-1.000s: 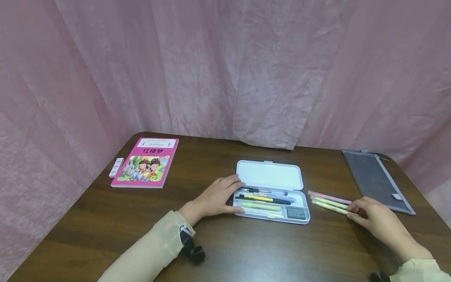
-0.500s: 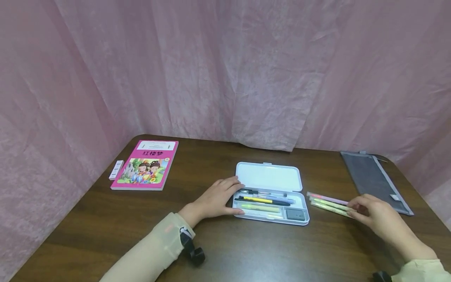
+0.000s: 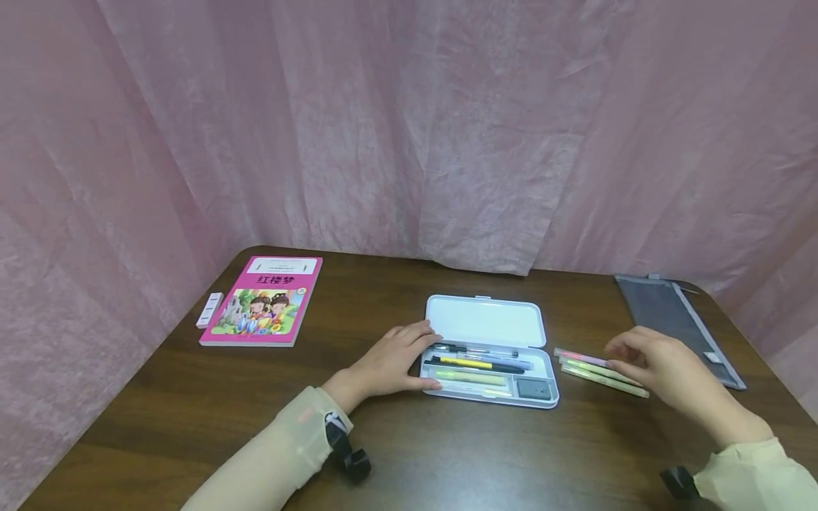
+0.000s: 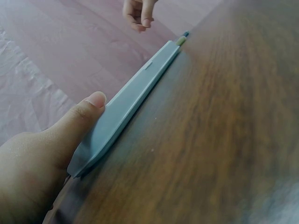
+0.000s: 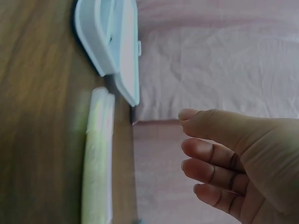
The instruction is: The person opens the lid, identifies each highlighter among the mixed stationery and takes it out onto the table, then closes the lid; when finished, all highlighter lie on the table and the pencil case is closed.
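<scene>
My left hand (image 3: 391, 360) grips the left end of a pale blue pencil case (image 3: 486, 321), which lies with its lid folded back. In the left wrist view the thumb (image 4: 79, 115) lies against the case's near side. Inside are several pens, among them a yellow-and-black pen (image 3: 469, 363), a light green pen (image 3: 469, 376) and a dark grey eraser-like block (image 3: 533, 388). To the right of the case lie a pink-purple pen (image 3: 578, 356) and two light green pens (image 3: 603, 382). Over their right ends hovers my right hand (image 3: 671, 372), fingers loosely bent, holding nothing.
A pink book (image 3: 260, 301) lies at the left, with a small white box-like object (image 3: 209, 310) beside it. Behind my right hand lies a grey zip pouch (image 3: 664, 309). Pink curtains (image 3: 409, 128) hang along the far edge of the brown wooden table (image 3: 358, 291).
My right hand has let go of the pens and risen a little, moving left and away from me. The pens stay on the table. The left hand keeps its place on the case.
</scene>
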The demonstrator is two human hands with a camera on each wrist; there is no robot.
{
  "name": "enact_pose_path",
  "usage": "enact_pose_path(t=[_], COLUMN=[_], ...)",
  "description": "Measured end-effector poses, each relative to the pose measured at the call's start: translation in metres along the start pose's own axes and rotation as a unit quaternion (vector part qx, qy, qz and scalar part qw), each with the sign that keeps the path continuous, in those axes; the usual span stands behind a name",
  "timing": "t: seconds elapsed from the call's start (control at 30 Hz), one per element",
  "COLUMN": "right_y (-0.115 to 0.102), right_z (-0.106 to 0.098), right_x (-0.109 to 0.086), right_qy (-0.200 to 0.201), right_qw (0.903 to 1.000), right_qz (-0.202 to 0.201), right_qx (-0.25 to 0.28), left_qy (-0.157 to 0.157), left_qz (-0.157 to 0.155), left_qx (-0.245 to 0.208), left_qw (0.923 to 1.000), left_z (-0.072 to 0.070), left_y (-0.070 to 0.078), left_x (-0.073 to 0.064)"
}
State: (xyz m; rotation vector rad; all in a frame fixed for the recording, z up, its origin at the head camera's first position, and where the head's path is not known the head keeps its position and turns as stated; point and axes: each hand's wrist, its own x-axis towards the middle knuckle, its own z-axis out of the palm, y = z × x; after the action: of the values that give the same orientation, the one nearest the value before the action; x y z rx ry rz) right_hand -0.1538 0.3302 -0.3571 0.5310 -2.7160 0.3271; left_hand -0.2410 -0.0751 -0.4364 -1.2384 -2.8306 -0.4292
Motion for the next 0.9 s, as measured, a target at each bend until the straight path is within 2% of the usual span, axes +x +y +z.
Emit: enact_pose_path(t=[0.2,0.43,0.9], right_y=[-0.016,-0.035,-0.057], right_z=[-0.006,-0.007,0.018], right_x=[0.018,0.037,0.059], right_qy=[-0.032,-0.070,-0.124], right_qw=[0.9995,0.9970,0.9899], right_qz=[-0.005,-0.019,-0.017], right_qx=[-0.005,0.027,0.066], left_qy=[0.002,0.001,0.003], left_qz=[0.001,-0.002,0.001], left_qx=[0.002,0.005,0.006], left_qw=[1.0000,1.0000,1.0000], left_z=[-0.001,0.000,0.000], left_y=[0.000,0.000,0.001], left_x=[-0.001,0.000,0.001])
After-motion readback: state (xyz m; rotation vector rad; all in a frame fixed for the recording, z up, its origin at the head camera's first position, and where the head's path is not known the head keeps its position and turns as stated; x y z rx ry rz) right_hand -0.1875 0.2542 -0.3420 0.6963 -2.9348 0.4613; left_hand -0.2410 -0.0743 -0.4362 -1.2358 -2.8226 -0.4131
